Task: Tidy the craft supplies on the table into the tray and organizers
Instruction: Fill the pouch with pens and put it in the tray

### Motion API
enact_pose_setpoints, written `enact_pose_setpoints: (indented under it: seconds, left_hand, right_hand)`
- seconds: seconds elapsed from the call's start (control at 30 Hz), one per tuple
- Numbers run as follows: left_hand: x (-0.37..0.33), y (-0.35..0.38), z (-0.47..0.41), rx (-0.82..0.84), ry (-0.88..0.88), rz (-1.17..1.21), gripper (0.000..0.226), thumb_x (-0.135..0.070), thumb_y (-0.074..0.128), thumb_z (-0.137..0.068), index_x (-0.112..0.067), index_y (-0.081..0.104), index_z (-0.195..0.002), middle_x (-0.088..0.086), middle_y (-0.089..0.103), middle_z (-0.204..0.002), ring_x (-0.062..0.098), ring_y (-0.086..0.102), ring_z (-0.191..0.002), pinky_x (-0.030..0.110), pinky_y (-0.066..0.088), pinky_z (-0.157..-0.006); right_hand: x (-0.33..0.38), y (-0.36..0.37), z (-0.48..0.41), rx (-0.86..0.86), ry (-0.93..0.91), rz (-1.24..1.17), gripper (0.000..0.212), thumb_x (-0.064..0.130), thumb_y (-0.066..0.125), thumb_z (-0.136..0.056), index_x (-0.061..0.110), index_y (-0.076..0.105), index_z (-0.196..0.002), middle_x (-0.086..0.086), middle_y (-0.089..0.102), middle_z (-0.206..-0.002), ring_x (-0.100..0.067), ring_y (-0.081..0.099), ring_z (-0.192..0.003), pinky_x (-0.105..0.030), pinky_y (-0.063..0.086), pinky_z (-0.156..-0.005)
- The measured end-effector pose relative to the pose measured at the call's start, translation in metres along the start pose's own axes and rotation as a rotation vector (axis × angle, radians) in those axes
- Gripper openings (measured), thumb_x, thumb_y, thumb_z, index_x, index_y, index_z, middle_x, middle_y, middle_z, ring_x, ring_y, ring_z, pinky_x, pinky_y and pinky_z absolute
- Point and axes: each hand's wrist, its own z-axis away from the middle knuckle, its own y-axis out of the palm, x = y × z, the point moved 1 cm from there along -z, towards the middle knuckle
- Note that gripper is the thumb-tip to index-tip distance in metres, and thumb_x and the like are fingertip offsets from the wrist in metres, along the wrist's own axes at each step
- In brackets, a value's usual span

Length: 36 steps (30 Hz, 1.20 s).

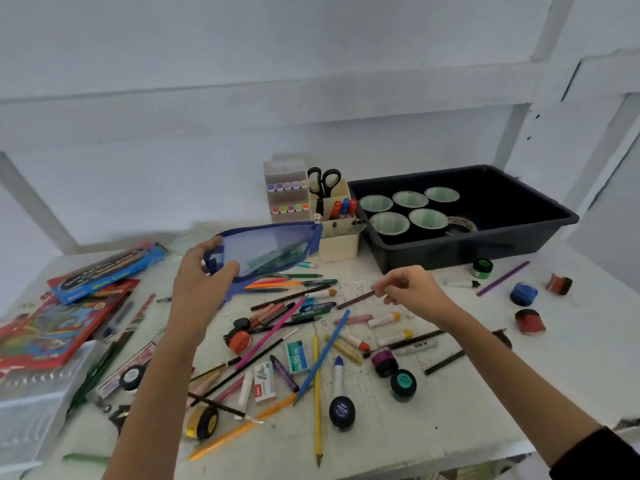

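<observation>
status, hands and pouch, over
Left hand grips blue pouch, raised. Right hand pinches dark pencil by its end. Loose pens and pots crowd the table.

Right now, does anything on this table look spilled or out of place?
Yes. Pencils, crayons and paint pots lie criss-crossed over the table, outside the black tray; dark specks are sprinkled beside the right hand.

Clear plastic case (27,410): running off the left edge, its contents blurring.
Red box (41,337): left end being cut off by the frame.
Blue pouch (266,249): greenish contents showing only as a smear through the mesh.
Tape roll (464,224) in black tray (485,244): sitting half hidden behind paper cups (389,223).
Dark sleeve (602,452): running out at the bottom right corner.
</observation>
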Motion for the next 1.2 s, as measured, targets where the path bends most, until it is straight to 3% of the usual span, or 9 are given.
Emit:
enact_pose_setpoints:
  seconds: [0.23, 0.37, 0.57, 0.67, 0.83, 0.97, 1.07, 1.13, 1.2]
  left_hand:
    - [0.013, -0.037, 0.012, -0.090, -0.061, -0.027, 0.047, -0.008, 0.057, -0.087, -0.018, 0.049, -0.132, -0.001, 0.053, -0.121, 0.017, 0.054, -0.094, 0.024, 0.041, -0.070]
    - [0.016, -0.058, 0.020, -0.167, -0.048, -0.042, 0.046, -0.005, 0.056, -0.088, -0.016, 0.050, -0.132, 0.001, 0.051, -0.118, 0.013, 0.050, -0.088, 0.021, 0.040, -0.068]
    - [0.025, -0.086, 0.020, -0.262, -0.078, -0.024, 0.048, -0.008, 0.059, -0.086, -0.019, 0.050, -0.132, 0.005, 0.052, -0.121, 0.015, 0.047, -0.096, 0.028, 0.038, -0.079]
    - [0.031, -0.094, 0.017, -0.281, -0.087, -0.008, 0.050, -0.007, 0.059, -0.084, -0.021, 0.051, -0.131, 0.008, 0.053, -0.123, 0.018, 0.050, -0.099, 0.033, 0.045, -0.084]
    - [0.036, -0.101, 0.013, -0.309, -0.090, 0.005, 0.050, -0.006, 0.061, -0.084, -0.021, 0.052, -0.130, 0.005, 0.052, -0.126, 0.020, 0.052, -0.109, 0.040, 0.048, -0.095]
    - [0.042, -0.101, 0.005, -0.305, -0.097, 0.005, 0.050, -0.005, 0.060, -0.082, -0.020, 0.052, -0.130, 0.010, 0.055, -0.121, 0.022, 0.053, -0.105, 0.041, 0.047, -0.093]
    - [0.049, -0.099, -0.001, -0.264, -0.118, 0.024, 0.048, -0.004, 0.059, -0.083, -0.019, 0.053, -0.128, 0.009, 0.055, -0.117, 0.021, 0.051, -0.097, 0.027, 0.046, -0.076]
    - [0.055, -0.095, -0.001, -0.234, -0.129, 0.041, 0.046, -0.003, 0.058, -0.085, -0.018, 0.053, -0.128, 0.006, 0.053, -0.118, 0.016, 0.049, -0.094, 0.018, 0.042, -0.066]
    - [0.064, -0.092, -0.002, -0.218, -0.148, 0.059, 0.045, -0.003, 0.059, -0.085, -0.017, 0.053, -0.127, 0.006, 0.053, -0.121, 0.016, 0.050, -0.095, 0.020, 0.043, -0.068]
  right_hand:
    - [0.044, 0.088, -0.009, 0.248, -0.204, 0.135, 0.018, 0.004, 0.058, -0.088, 0.010, 0.072, -0.096, -0.001, 0.070, -0.093, -0.004, 0.062, -0.078, -0.013, 0.051, -0.071]
    - [0.053, 0.127, -0.011, 0.350, -0.328, 0.338, 0.022, 0.006, 0.053, -0.090, 0.009, 0.070, -0.103, -0.005, 0.069, -0.102, -0.012, 0.062, -0.086, -0.022, 0.051, -0.078]
    - [0.053, 0.159, -0.008, 0.288, -0.507, 0.596, 0.035, 0.010, 0.048, -0.091, 0.016, 0.055, -0.124, -0.006, 0.047, -0.126, -0.022, 0.041, -0.117, -0.034, 0.041, -0.095]
    - [0.052, 0.169, -0.007, 0.359, -0.540, 0.658, 0.037, 0.014, 0.049, -0.091, 0.017, 0.055, -0.127, -0.004, 0.044, -0.130, -0.023, 0.040, -0.117, -0.035, 0.040, -0.095]
    - [0.069, 0.173, -0.022, 0.248, -0.532, 0.607, 0.029, 0.010, 0.047, -0.092, 0.016, 0.062, -0.117, -0.004, 0.057, -0.116, -0.022, 0.048, -0.110, -0.035, 0.044, -0.090]
    - [0.089, 0.188, -0.044, 0.331, -0.594, 0.716, 0.040, 0.009, 0.047, -0.093, 0.021, 0.052, -0.131, -0.004, 0.053, -0.130, -0.024, 0.042, -0.121, -0.039, 0.039, -0.098]
    - [0.093, 0.205, -0.052, 0.440, -0.666, 0.856, 0.046, 0.006, 0.045, -0.093, 0.025, 0.048, -0.135, -0.004, 0.052, -0.132, -0.025, 0.039, -0.123, -0.039, 0.035, -0.095]
    - [0.089, 0.214, -0.055, 0.443, -0.686, 0.865, 0.043, 0.003, 0.045, -0.092, 0.021, 0.053, -0.131, -0.007, 0.054, -0.126, -0.027, 0.043, -0.119, -0.039, 0.036, -0.093]
    - [0.086, 0.217, -0.058, 0.413, -0.688, 0.748, 0.034, 0.004, 0.051, -0.090, 0.016, 0.062, -0.120, -0.010, 0.057, -0.117, -0.028, 0.048, -0.112, -0.040, 0.041, -0.092]
